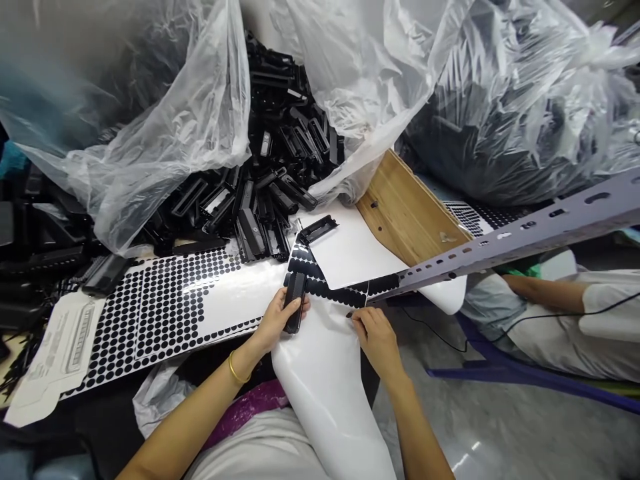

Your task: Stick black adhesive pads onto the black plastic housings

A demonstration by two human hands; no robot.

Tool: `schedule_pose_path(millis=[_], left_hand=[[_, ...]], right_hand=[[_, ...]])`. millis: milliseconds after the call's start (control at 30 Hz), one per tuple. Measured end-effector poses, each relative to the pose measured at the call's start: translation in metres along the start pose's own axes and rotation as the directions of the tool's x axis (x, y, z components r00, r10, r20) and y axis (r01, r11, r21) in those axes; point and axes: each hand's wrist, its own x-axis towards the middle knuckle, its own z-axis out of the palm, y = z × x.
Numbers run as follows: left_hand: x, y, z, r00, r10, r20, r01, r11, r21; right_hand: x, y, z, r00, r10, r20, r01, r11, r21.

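Note:
My left hand (277, 317) is closed round a black oblong plastic part (296, 293), held upright over a white sheet. My right hand (375, 337) is in a pinch at the right side of that glossy white backing sheet (325, 373), which drapes toward my lap. A small black round sticker (349, 315) shows at its fingertips. Just above, rows of black round stickers (345, 295) remain on the sheet, partly covered by another white sheet (340, 250). One more black plastic part (319, 229) lies on top of that cover sheet.
Black plastic parts (255, 230) spill from clear plastic bags (200, 113) at the back. A sheet of black dots (165, 307) lies left, beside flattened white cardboard (60, 347). A wooden tray (410, 207) and slanting perforated metal bar (500, 240) stand right. Another person's arm (545, 293) shows beyond.

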Motion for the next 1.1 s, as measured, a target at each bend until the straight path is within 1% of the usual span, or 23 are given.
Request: schedule_pose_path(millis=[67, 133, 200, 267, 367, 433, 467, 533, 600, 667, 767, 833, 900, 967, 1100], left_hand=[[0.000, 0.001, 0.001, 1.000, 0.002, 0.005, -0.002, 1.000, -0.003], [0.001, 0.001, 0.002, 1.000, -0.002, 0.007, 0.002, 1.000, -0.007], [0.000, 0.003, 0.002, 1.000, -0.010, 0.011, 0.010, 1.000, -0.013], [-0.002, 0.006, 0.002, 1.000, -0.022, 0.021, 0.023, 0.999, -0.023], [-0.009, 0.012, -0.001, 0.995, -0.063, 0.083, 0.067, 0.997, -0.048], [-0.015, 0.015, -0.005, 0.987, -0.091, 0.130, 0.099, 0.993, -0.057], [-0.017, 0.016, -0.006, 0.985, -0.100, 0.138, 0.109, 0.992, -0.057], [-0.021, 0.016, -0.010, 0.987, -0.109, 0.118, 0.116, 0.992, -0.057], [-0.021, 0.014, -0.012, 0.990, -0.108, 0.092, 0.115, 0.991, -0.066], [-0.020, 0.012, -0.014, 0.990, -0.105, 0.089, 0.112, 0.991, -0.078], [-0.018, 0.010, -0.015, 0.990, -0.098, 0.104, 0.107, 0.990, -0.090], [-0.019, 0.010, -0.015, 0.990, -0.086, 0.110, 0.096, 0.991, -0.088], [-0.022, 0.012, -0.015, 0.991, -0.071, 0.118, 0.081, 0.993, -0.086], [-0.026, 0.014, -0.016, 0.989, -0.061, 0.134, 0.074, 0.992, -0.098], [-0.037, 0.020, -0.020, 0.986, -0.055, 0.159, 0.079, 0.985, -0.153]], right_hand=[[-0.003, -0.001, -0.004, 0.999, 0.038, 0.002, -0.038, 0.994, 0.103], [-0.004, -0.003, -0.007, 0.988, 0.146, -0.051, -0.130, 0.965, 0.227], [-0.001, -0.006, -0.008, 0.959, 0.265, -0.104, -0.214, 0.912, 0.350], [0.004, -0.009, -0.010, 0.930, 0.344, -0.128, -0.256, 0.858, 0.446], [0.015, -0.014, -0.011, 0.909, 0.403, -0.106, -0.290, 0.794, 0.534], [0.021, -0.013, -0.011, 0.899, 0.431, -0.077, -0.326, 0.777, 0.539], [0.023, -0.013, -0.009, 0.897, 0.439, -0.055, -0.347, 0.775, 0.528], [0.027, -0.010, -0.006, 0.892, 0.452, 0.006, -0.388, 0.759, 0.523], [0.030, -0.008, -0.002, 0.883, 0.461, 0.085, -0.423, 0.706, 0.568], [0.032, -0.007, 0.000, 0.876, 0.461, 0.140, -0.441, 0.650, 0.618], [0.034, -0.012, -0.004, 0.877, 0.426, 0.223, -0.451, 0.570, 0.687], [0.035, -0.018, -0.008, 0.876, 0.385, 0.291, -0.463, 0.496, 0.735], [0.036, -0.029, -0.010, 0.876, 0.355, 0.327, -0.465, 0.437, 0.770], [0.037, -0.044, -0.007, 0.880, 0.327, 0.345, -0.458, 0.386, 0.801], [0.040, -0.081, 0.011, 0.874, 0.212, 0.436, -0.482, 0.280, 0.830]])
